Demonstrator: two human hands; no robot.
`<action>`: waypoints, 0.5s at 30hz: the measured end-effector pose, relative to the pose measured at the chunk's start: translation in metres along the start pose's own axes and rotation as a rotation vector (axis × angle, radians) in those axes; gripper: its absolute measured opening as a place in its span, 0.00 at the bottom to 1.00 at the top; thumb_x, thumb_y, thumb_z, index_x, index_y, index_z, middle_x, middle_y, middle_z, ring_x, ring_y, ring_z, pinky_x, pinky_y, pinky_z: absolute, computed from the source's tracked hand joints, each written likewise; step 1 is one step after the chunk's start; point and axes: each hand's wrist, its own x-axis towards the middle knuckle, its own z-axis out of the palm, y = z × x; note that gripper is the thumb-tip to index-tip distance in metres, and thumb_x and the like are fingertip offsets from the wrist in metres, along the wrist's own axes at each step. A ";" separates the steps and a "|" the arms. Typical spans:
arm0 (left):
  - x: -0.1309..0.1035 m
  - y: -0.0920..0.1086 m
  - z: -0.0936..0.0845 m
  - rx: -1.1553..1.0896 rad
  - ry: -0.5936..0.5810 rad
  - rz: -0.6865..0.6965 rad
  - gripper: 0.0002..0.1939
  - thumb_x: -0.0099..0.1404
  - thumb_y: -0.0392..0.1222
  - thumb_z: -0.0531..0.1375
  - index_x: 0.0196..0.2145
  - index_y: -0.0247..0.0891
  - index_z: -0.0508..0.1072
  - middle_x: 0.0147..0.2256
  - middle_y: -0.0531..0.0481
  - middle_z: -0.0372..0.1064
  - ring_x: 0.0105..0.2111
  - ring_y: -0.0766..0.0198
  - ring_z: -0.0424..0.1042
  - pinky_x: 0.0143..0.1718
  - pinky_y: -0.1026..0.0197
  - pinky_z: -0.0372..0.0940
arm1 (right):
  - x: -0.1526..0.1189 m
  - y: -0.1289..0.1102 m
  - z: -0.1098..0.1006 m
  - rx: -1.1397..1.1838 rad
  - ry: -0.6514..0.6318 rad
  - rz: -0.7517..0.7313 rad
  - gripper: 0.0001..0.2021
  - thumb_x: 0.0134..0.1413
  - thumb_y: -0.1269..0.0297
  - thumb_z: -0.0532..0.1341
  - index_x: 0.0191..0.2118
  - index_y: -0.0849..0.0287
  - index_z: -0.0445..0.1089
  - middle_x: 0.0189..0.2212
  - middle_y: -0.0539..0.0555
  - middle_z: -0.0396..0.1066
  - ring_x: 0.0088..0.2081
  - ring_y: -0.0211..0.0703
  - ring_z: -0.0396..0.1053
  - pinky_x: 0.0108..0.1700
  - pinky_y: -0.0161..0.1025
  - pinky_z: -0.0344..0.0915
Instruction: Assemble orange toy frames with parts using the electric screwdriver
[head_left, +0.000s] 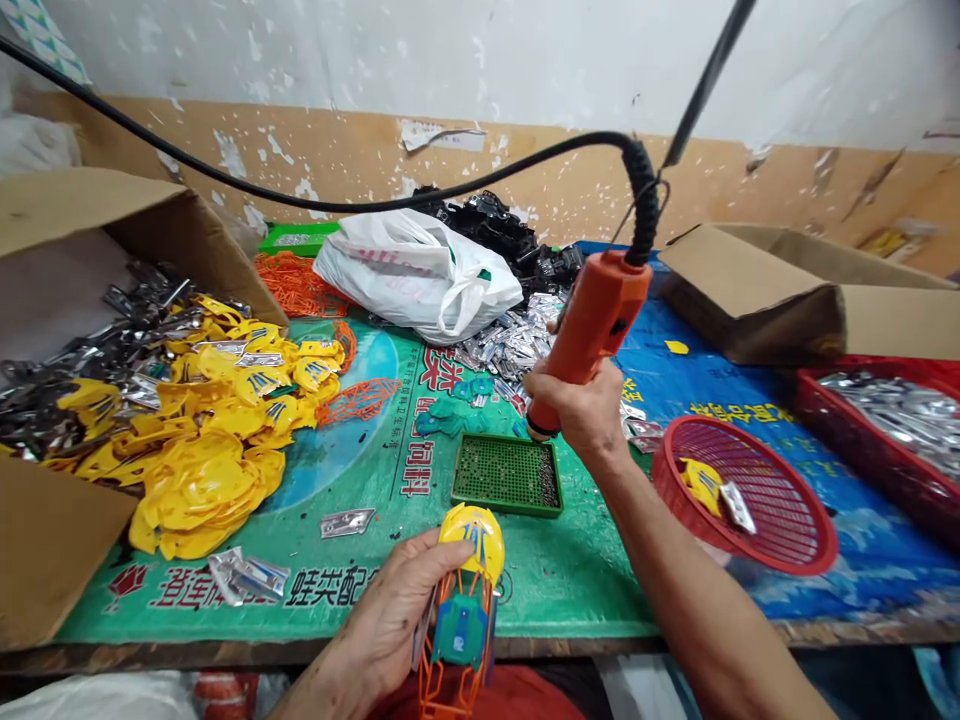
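Note:
My left hand (412, 580) grips a toy car body (459, 628) at the table's front edge, thumb on its yellow front piece. The body has an orange frame and a teal-green middle part. My right hand (581, 400) is wrapped around an orange electric screwdriver (592, 315), held nearly upright with its tip low over the far right corner of a green screw tray (506, 475). Small dark screws gather at the tray's right end. A black cable leaves the screwdriver's top. Whether the tip touches the tray, I cannot tell.
Yellow shells (210, 470) spill from a cardboard box (67, 215) on the left. A white plastic bag (420, 270) lies behind, near silver parts (517, 340) and orange frames (300, 285). At right stand a red basket (817, 530), a red crate (817, 410) and another carton (757, 310).

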 end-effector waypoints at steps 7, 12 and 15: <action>0.003 0.000 0.002 -0.011 -0.016 -0.019 0.13 0.49 0.41 0.68 0.30 0.28 0.76 0.23 0.44 0.74 0.20 0.66 0.70 0.21 0.67 0.63 | -0.005 0.013 -0.002 0.006 0.020 0.015 0.09 0.31 0.66 0.67 0.22 0.58 0.66 0.20 0.46 0.65 0.23 0.36 0.62 0.28 0.40 0.63; 0.004 -0.003 -0.001 -0.014 -0.012 -0.018 0.13 0.50 0.42 0.68 0.31 0.28 0.76 0.24 0.45 0.74 0.20 0.66 0.70 0.21 0.67 0.63 | -0.007 0.015 -0.001 0.020 0.028 0.020 0.08 0.31 0.67 0.66 0.22 0.58 0.66 0.20 0.46 0.65 0.23 0.36 0.62 0.28 0.40 0.63; 0.006 -0.004 -0.002 -0.011 -0.010 -0.025 0.14 0.51 0.42 0.68 0.31 0.29 0.75 0.24 0.44 0.74 0.21 0.66 0.70 0.22 0.67 0.64 | -0.007 0.017 0.000 0.028 0.036 0.023 0.08 0.30 0.67 0.66 0.21 0.58 0.66 0.19 0.46 0.65 0.24 0.37 0.63 0.28 0.39 0.62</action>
